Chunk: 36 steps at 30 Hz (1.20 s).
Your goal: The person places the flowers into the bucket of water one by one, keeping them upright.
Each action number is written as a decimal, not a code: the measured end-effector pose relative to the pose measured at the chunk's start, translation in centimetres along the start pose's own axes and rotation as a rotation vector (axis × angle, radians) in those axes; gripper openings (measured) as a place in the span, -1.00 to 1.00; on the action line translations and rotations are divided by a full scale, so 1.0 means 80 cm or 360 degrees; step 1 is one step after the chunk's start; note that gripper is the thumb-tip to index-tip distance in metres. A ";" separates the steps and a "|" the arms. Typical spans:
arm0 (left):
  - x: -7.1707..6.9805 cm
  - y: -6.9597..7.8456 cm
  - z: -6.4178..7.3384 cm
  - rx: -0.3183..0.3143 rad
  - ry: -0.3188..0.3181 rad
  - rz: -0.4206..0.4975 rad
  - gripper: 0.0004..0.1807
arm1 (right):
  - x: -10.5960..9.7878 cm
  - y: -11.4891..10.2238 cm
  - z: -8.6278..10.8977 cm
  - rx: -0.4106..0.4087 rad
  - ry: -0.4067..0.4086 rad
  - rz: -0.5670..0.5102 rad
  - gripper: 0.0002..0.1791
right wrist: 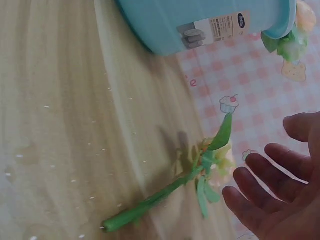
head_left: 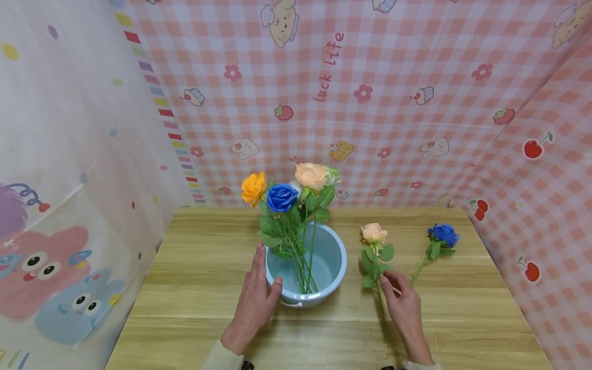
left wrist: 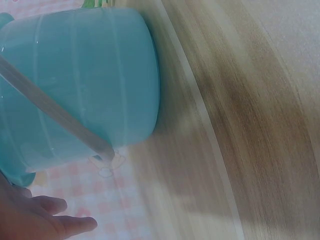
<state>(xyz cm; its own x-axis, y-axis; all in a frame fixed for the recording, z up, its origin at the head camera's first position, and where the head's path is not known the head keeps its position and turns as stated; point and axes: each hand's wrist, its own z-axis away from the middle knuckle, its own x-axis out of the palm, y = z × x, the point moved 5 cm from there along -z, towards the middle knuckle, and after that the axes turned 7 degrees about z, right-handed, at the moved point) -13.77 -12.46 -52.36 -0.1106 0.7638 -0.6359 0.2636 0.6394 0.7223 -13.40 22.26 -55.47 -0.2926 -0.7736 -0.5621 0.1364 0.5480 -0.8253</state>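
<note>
A light blue bucket [head_left: 343, 259] stands on the table with several roses leaning in it: an orange rose [head_left: 254, 188], a blue rose [head_left: 282, 198] and a peach rose [head_left: 312, 176] among them. My left hand [head_left: 253, 304] rests along the bucket's left rim, its fingers extended. Right of the bucket lies a loose peach rose [head_left: 373, 233], leaves and stem toward me. Over that stem [right wrist: 155, 200] hovers my right hand [head_left: 403, 307]; in the right wrist view its fingers [right wrist: 265, 200] are spread and hold nothing.
Another blue rose [head_left: 444, 235] lies farther right on the wooden table [head_left: 194, 288]. Small bits are scattered near the front. A checked cloth [head_left: 393, 118] hangs behind and at the right. The bucket's handle [left wrist: 55, 111] hangs down its side.
</note>
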 end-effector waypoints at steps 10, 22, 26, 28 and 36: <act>-0.001 0.001 0.000 -0.0010 -0.0015 0.0003 -0.12 | 0.003 0.023 0.004 0.0113 -0.0122 0.0027 -0.60; -0.001 0.001 0.000 0.0003 0.0004 0.0011 -0.13 | 0.011 0.043 0.004 0.0273 -0.0285 -0.0098 -0.48; 0.000 0.000 0.000 0.0026 0.0023 0.0010 -0.13 | 0.012 0.045 0.003 0.0274 -0.0318 -0.0064 -0.47; 0.000 0.000 0.000 0.0026 0.0024 0.0011 -0.13 | 0.013 0.046 0.003 0.0289 -0.0330 -0.0079 -0.48; -0.001 0.001 0.000 0.0055 0.0044 0.0023 -0.12 | 0.018 0.054 0.000 0.0283 -0.0360 -0.0049 -0.46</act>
<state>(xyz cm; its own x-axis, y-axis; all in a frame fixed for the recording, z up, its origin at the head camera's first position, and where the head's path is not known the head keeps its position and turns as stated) -13.71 -12.47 -52.24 -0.1325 0.7754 -0.6174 0.2983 0.6252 0.7212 -13.28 23.50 -59.86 -0.0833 -0.8513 -0.5180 0.3003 0.4742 -0.8276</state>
